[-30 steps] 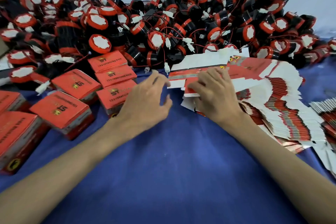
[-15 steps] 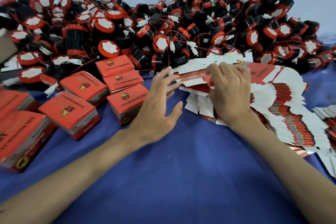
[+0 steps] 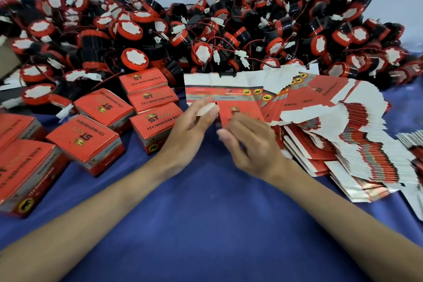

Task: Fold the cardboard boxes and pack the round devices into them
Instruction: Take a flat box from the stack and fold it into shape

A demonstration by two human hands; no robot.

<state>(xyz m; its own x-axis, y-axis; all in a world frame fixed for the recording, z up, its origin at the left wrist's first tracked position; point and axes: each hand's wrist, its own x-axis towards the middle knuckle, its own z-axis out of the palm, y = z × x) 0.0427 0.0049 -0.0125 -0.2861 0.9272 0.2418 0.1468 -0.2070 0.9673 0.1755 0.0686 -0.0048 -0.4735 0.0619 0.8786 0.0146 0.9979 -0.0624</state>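
**One flat carton in hand, seven boxes folded**

Nearest, at 6 o'clock, two bare forearms cross a blue cloth [image 3: 206, 224]; both elbows are cut off by the bottom edge. At the centre the two hands meet on one flat carton [image 3: 229, 96], which is raised at 12 o'clock from them, printed side towards the camera. The left hand [image 3: 190, 135] reaches it with fingers stretched out. Its fingertips are blurred, so I cannot tell whether it pinches the card or only touches it. The right hand [image 3: 254, 146] shows its back, with fingers curled and hidden beneath it. It seems to grip the carton's lower red panel, which its knuckles cover.

At 9 o'clock stand the folded boxes [image 3: 84, 142], seven counted, all shut and red on top. The two at the far left are cut by the frame. At 3 o'clock lies a fanned stack of flat cartons [image 3: 354, 139], too many to count, with its lower layers buried. The corner of a second stack [image 3: 412, 142] shows at the right edge.

Farthest, from 10 to 2 o'clock, a heap of round devices [image 3: 206, 36] spreads across the cloth. They are black with red rims, white faces and tangled red wires, and there are far too many to count. The lower ones are hidden, and the near ones at 12 o'clock are covered by the raised carton
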